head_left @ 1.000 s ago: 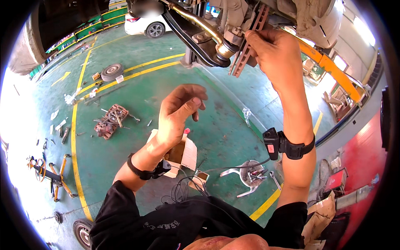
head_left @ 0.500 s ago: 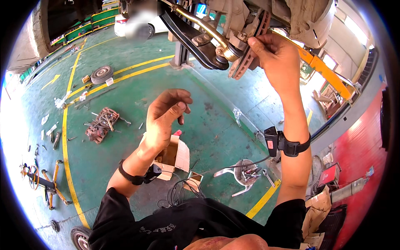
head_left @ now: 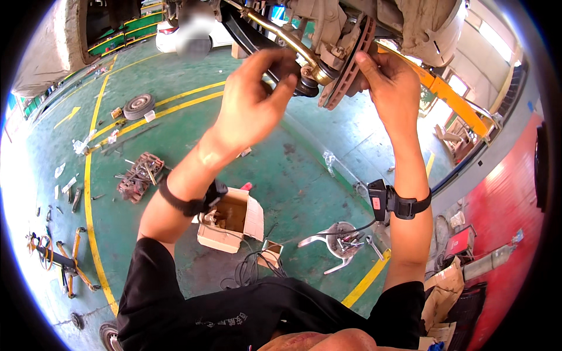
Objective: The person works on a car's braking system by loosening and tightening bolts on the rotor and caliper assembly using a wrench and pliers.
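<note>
Up at the car's underside, my right hand (head_left: 389, 79) is closed on the rim of a rusty brake disc (head_left: 349, 64), its thumb on the near edge and the fingers partly hidden behind. My left hand (head_left: 249, 102) is raised beside a gold-coloured rod (head_left: 287, 34) with a joint at its end. Its fingers are curved, with a gap between thumb and forefinger and nothing seen in them. Behind that hand runs a black suspension arm (head_left: 241, 30), partly covered by it; whether they touch I cannot tell.
Below on the green floor are an open cardboard box (head_left: 228, 219), a stool holding small tools (head_left: 342, 240), a tray of tools (head_left: 140, 175) and a loose wheel (head_left: 139, 106). Black cables (head_left: 252, 269) lie near my body. An orange lift arm (head_left: 453, 102) extends at right.
My left hand has risen and moved right, from over the floor up to the suspension parts, and the box below is uncovered. My right hand stays at the disc.
</note>
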Demonstrator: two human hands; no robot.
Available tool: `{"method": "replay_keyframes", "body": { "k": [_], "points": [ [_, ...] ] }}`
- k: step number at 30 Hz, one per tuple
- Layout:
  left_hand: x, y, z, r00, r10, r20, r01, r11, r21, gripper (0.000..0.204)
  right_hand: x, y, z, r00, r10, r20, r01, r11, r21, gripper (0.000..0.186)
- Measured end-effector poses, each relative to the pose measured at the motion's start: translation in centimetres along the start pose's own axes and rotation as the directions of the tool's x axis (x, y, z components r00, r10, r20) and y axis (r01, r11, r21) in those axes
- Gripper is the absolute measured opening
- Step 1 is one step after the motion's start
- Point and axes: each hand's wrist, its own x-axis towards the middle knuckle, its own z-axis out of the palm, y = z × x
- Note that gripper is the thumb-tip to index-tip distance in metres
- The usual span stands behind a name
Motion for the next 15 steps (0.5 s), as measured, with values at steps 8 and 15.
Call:
{"method": "replay_keyframes", "body": {
  "k": [8,15],
  "points": [
    [8.3,-1.8,1.4,0.893,0.405,0.195,-0.45,0.811,0.375,0.047,1.5,-0.7,1.0,0.997,-0.059,0.041,0.066,0.979,-0.192,0.034],
    [9.2,-2.2,1.6,0.902,0.256,0.347,-0.341,0.917,0.209,0.041,1.5,-1.0,0.9,0.997,-0.021,0.08,0.038,0.976,-0.215,0.034]
  ]
}}
